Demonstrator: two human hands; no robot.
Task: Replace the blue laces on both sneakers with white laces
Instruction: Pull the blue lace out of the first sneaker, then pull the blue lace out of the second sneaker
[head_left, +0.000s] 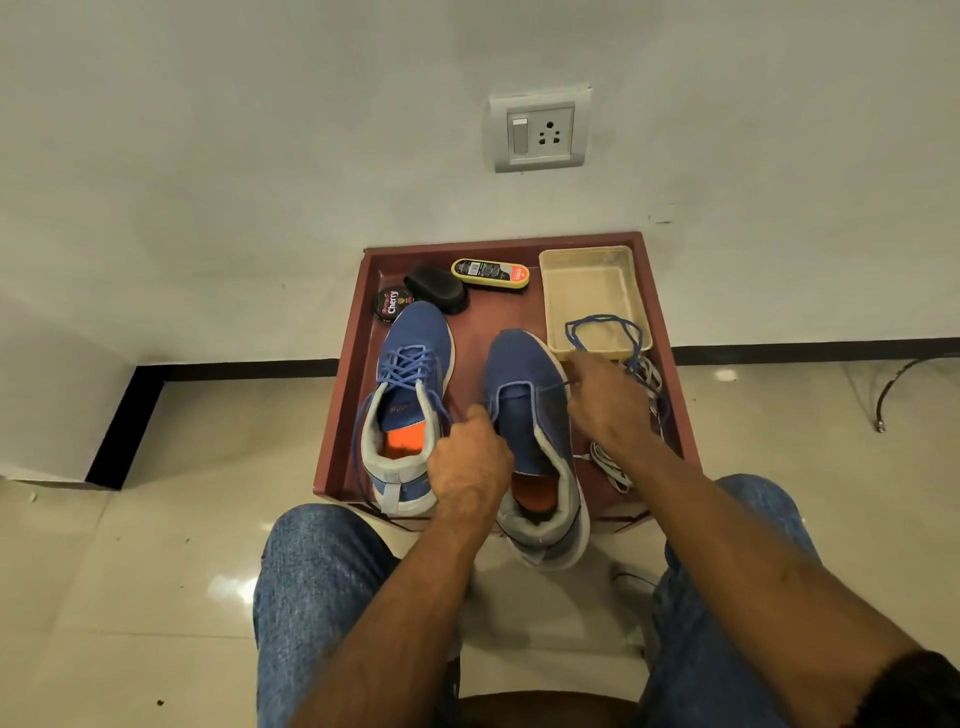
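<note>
Two blue sneakers stand on a brown tray (337, 415). The left sneaker (410, 364) still carries blue laces. The right sneaker (524, 395) has bare eyelets, and its heel overhangs the tray's front edge. My left hand (470, 467) grips the right sneaker's inner collar. My right hand (605, 400) is over that sneaker's outer side with fingers curled, pinching a blue lace (605, 330) that loops onto a beige plastic tray (587, 291). White laces (613, 465) lie bunched on the tray beside my right wrist.
At the back of the tray sit a round polish tin (392, 304), a black brush (436, 288) and a yellow-and-black shoe-shine sponge (491, 274). The wall with a socket (540, 132) is just behind. My knees in jeans are close to the tray's front.
</note>
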